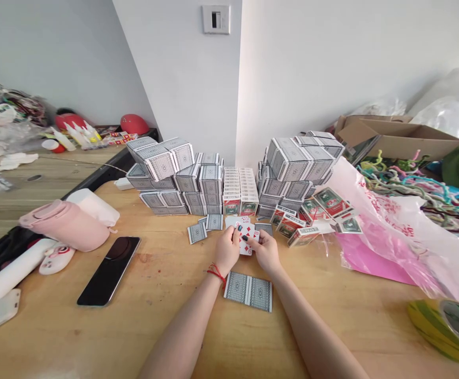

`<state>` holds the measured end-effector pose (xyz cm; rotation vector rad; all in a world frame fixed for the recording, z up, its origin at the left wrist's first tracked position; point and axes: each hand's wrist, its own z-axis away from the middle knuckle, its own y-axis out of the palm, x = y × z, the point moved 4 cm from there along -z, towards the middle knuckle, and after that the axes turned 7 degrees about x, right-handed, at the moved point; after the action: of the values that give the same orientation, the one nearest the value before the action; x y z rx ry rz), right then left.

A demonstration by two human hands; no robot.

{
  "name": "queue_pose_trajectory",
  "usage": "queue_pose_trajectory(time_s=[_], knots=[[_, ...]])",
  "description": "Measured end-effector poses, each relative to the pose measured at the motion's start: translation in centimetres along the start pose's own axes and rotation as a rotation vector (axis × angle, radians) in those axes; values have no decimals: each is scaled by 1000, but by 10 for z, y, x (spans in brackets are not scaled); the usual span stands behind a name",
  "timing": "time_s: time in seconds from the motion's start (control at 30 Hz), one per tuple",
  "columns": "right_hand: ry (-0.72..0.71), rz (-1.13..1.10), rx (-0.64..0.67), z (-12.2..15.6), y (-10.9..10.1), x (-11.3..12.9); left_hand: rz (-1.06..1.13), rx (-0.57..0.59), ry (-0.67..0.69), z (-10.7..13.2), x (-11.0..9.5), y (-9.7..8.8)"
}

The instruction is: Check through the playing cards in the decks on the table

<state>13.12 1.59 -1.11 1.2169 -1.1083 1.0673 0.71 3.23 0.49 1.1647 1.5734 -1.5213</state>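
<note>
Nearest the camera, two face-down playing cards lay side by side on the wooden surface, just below the wrists. Just beyond them, the left hand, with a red string bracelet at its wrist, and the right hand met around a small fan of cards showing red diamonds. Each grip was closed on that fan. Two loose face-down cards lay just left of the hands. A black smartphone lay farther left, beside a pink bottle, while a pink plastic bag spread to the right. Beyond the hands rose stacked card boxes, with a cardboard box farther right.
</note>
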Motion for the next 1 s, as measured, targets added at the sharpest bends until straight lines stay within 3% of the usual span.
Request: queue_pose_trajectory(time_s=[0.27,0.57,1.0], knots=[[10,31,39,0,3,-1,-73,-46,-5,-2,0,-7],[45,-80,235,-1,5,7,-281,-97,2,-1,-1,-13],[-100,90,145,1,4,6,-492,-109,116,1,-2,-10]])
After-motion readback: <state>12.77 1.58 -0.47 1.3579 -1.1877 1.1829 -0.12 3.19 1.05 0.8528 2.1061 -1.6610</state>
